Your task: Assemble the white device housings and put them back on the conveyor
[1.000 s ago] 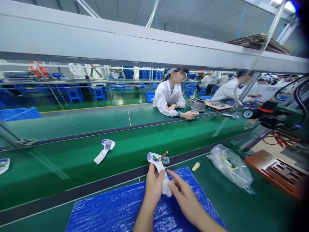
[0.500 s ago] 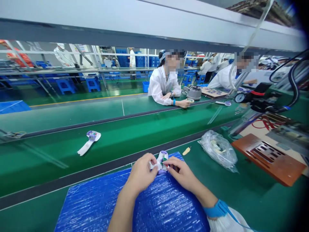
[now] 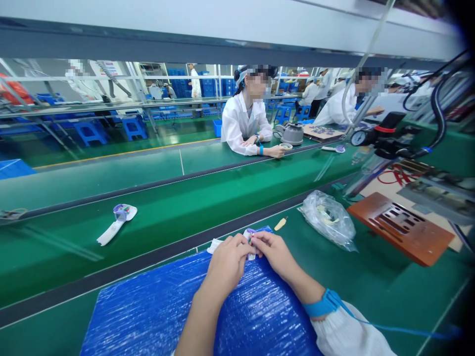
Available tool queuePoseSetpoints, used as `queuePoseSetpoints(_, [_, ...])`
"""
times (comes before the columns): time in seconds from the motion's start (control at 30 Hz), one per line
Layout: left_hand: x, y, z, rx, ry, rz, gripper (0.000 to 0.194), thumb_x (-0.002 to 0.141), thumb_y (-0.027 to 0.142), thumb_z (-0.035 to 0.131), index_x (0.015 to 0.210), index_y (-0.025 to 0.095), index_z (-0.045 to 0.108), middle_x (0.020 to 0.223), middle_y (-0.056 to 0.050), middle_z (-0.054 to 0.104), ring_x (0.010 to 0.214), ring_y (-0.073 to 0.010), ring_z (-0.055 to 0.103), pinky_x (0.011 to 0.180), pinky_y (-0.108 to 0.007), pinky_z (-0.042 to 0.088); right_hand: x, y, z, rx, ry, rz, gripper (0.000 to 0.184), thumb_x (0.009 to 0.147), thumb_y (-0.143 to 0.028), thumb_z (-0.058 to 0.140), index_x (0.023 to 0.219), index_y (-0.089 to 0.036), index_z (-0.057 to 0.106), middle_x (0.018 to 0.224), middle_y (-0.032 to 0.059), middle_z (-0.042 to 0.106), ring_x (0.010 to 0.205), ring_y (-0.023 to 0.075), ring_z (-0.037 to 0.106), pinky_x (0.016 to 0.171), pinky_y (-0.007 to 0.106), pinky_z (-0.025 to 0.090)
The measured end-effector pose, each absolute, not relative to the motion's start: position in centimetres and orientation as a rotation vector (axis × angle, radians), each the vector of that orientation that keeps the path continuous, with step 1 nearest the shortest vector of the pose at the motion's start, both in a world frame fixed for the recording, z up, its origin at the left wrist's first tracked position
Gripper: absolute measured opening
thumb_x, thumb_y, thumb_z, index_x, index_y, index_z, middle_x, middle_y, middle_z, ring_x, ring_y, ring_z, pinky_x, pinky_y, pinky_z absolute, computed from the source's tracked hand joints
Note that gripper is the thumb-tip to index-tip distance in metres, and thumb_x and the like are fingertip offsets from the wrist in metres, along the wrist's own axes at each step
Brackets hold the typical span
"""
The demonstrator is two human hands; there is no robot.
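Both my hands meet over the far edge of a blue shiny mat (image 3: pixel 156 311). My left hand (image 3: pixel 227 262) and my right hand (image 3: pixel 272 252) are closed on a white thermometer shell (image 3: pixel 249 236) with a purple head and small wires; most of it is hidden by my fingers. Its white handle end pokes out left of my left hand. A blue wrist strap (image 3: pixel 322 302) with a cord circles my right wrist.
A second white thermometer shell (image 3: pixel 117 222) lies on the green belt (image 3: pixel 178 217) at left. A clear plastic bag (image 3: pixel 328 217), a small beige piece (image 3: pixel 280 223) and a brown slotted jig (image 3: pixel 401 226) sit right. People in white coats sit across the line.
My hands brought the shell down from upright above the belt's edge to lie low on the mat's far edge. The shell on the belt drifted left.
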State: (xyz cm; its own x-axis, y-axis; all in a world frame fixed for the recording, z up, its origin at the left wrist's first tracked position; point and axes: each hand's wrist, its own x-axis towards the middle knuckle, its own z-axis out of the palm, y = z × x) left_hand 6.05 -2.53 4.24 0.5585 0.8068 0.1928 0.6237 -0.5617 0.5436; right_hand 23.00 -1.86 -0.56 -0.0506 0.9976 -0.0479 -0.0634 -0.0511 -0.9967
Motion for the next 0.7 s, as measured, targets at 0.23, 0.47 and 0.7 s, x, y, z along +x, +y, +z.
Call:
queuePoseSetpoints(0.23, [5.3, -2.8, 4.8, 2.344, 1.083, 0.493, 0.053, 0.071, -0.003, 0.046, 0.107, 0.030, 0.065, 0.114, 0.001, 0.059, 0.100, -0.0195, 0.054, 0.091, -0.034, 0.043, 22.8, -1.8, -0.6, -1.176, -1.143, 1.287, 0.027, 0.076, -0.044, 0.068, 0.083, -0.017, 0.068, 0.058, -0.0028, 0.059, 0.048, 0.0104, 0.048, 0.048, 0.024, 0.038])
queuePoseSetpoints(0.47, [4.9, -2.5, 4.5, 2.367, 1.165, 0.406, 0.054, 0.070, -0.003, 0.048, 0.110, 0.029, 0.064, 0.112, -0.002, 0.058, 0.104, -0.0215, 0.050, 0.092, -0.036, 0.040, 22.7, -1.8, -1.0, -1.171, -1.160, 1.270, 0.030, 0.078, -0.048, 0.066, 0.080, -0.018, 0.067, 0.060, -0.0018, 0.057, 0.050, 0.0106, 0.046, 0.048, 0.024, 0.035])
queuePoseSetpoints(0.7, [4.6, -1.8, 3.5, 1.665, 1.117, 0.747, 0.027, 0.078, 0.027, 0.062, 0.104, 0.020, 0.060, 0.095, -0.004, 0.061, 0.082, -0.0176, 0.055, 0.073, -0.028, 0.043, 22.6, -1.8, -1.0, -1.172, -1.186, 1.263, 0.030, 0.080, -0.049, 0.063, 0.079, -0.018, 0.064, 0.061, -0.0021, 0.056, 0.051, 0.0114, 0.045, 0.050, 0.025, 0.036])
